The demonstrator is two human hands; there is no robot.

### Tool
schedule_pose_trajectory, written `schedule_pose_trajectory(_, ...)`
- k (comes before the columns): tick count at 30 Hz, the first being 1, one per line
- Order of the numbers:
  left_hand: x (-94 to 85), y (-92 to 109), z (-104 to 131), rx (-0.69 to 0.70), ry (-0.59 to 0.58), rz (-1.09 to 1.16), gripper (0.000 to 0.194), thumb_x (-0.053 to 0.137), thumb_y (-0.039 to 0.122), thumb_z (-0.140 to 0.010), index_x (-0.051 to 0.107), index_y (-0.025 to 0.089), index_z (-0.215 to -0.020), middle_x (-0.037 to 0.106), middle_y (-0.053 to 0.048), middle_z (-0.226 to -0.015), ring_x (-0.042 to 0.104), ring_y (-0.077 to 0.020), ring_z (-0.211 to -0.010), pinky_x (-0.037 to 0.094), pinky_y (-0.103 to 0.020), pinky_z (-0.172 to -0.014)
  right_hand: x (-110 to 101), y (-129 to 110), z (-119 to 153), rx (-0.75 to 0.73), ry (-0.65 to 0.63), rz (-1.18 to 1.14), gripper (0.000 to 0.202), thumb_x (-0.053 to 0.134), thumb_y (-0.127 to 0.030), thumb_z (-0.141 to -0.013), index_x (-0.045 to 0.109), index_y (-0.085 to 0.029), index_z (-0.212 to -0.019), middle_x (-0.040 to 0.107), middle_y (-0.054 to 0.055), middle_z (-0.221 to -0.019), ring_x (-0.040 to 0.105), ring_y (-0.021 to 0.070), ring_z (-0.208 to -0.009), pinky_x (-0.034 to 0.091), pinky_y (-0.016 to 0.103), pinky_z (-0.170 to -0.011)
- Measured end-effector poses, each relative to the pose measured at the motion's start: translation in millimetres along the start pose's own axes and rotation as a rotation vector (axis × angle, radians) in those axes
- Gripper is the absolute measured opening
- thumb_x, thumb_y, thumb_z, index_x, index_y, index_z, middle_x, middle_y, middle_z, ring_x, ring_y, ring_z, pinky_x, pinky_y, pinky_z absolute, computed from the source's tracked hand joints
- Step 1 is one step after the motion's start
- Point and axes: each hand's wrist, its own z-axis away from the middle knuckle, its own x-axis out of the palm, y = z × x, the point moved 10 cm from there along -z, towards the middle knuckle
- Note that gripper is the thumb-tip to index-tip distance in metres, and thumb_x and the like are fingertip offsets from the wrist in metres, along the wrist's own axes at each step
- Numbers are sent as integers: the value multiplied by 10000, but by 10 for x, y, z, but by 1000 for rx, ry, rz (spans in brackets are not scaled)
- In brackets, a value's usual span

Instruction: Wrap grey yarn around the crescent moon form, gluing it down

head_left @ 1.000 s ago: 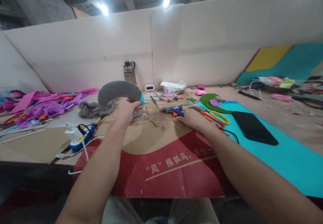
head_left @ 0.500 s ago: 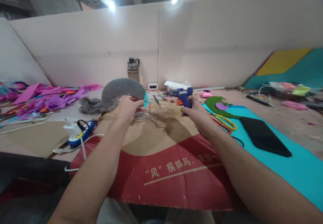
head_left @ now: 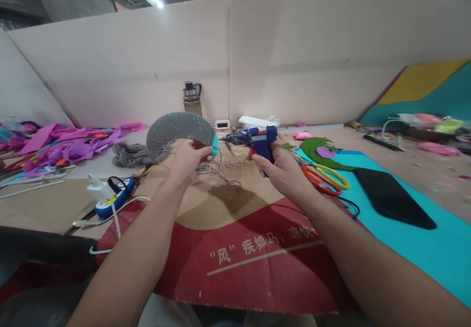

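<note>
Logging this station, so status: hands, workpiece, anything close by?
Left hand on grey yarn-wrapped piece. Right hand gripping blue glue gun, nozzle toward piece. Loose yarn beneath.

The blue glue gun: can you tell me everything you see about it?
The glue gun is mostly blue and looks like plastic, with a reddish trigger and a pale label too small to read. The right hand grips its handle, holding it raised over the cardboard. Its nozzle points left, towards the grey curved piece; whether they touch is unclear.
</note>
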Motion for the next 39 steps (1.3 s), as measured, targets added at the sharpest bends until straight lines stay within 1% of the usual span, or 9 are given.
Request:
schedule_pose_trajectory(3, 21, 17, 14, 10, -10, -9, 270, 799, 203, -549, 607, 103, -710, 616, -11, -629, 575, -101, -510, 493, -236, -513, -2, -47, 14, 14, -2, 84, 282, 543, -449, -860, 546, -197, -987, 607, 55, -810, 565, 215, -738, 449, 364, -663)
schedule_pose_trajectory(6, 24, 33, 33, 11, 2, -20, 272, 805, 207, -550, 594, 109, -692, 607, -4, -621, 581, -104, -513, 500, -241, -520, -9, -115, 20, -24, 3, 135, 245, 544, -428, -858, 542, -208, -965, 612, 69, -818, 570, 232, -761, 455, 382, -685)
schedule_pose_trajectory(12, 53, 53, 58, 14, -4, -15, 256, 798, 195, -553, 583, 123, -672, 600, 1, -614, 578, -105, -509, 503, -246, -527, -8, -119, 27, -41, 2, 175, 255, 536, -438, -863, 539, -216, -987, 636, 92, -860, 596, 263, -815, 476, 423, -734)
schedule_pose_trajectory(15, 59, 52, 59, 23, -11, -22, 254, 801, 203, -561, 595, 122, -686, 615, -5, -635, 590, -111, -534, 514, -251, -547, -7, -104, 28, -24, 1, 205, 288, 530, -458, -853, 544, -199, -978, 645, 120, -894, 614, 296, -895, 484, 462, -791)
schedule_pose_trajectory(20, 62, 49, 61, 27, -18, -35, 253, 804, 211, -564, 624, 113, -712, 636, -18, -668, 606, -121, -567, 529, -263, -578, -19, -118, 30, -63, 30, 222, 320, 531, -474, -852, 572, -194, -1001, 669, 156, -1013, 605, 332, -1045, 481, 510, -879)
schedule_pose_trajectory(26, 70, 73, 72, 30, -12, -26, 237, 796, 200, -563, 623, 115, -701, 629, -12, -651, 602, -120, -559, 529, -263, -575, -12, -90, 33, -90, 48, 248, 389, 539, -478, -857, 588, -172, -1093, 657, 189, -1150, 597, 333, -1097, 463, 526, -945)
schedule_pose_trajectory(32, 80, 77, 82, 23, -16, -34, 230, 791, 199, -569, 630, 109, -706, 630, -18, -662, 604, -122, -578, 545, -275, -603, 2, -67, 33, -74, 38, 247, 379, 541, -482, -859, 600, -169, -1064, 668, 183, -1113, 604, 335, -1076, 465, 527, -930)
schedule_pose_trajectory(39, 81, 85, 98, 15, 2, -16, 234, 799, 191, -565, 634, 112, -712, 641, -30, -681, 606, -128, -597, 543, -280, -620, 8, -82, 44, -89, 36, 242, 338, 545, -457, -873, 592, -189, -1074, 660, 168, -1113, 587, 329, -1106, 453, 529, -946)
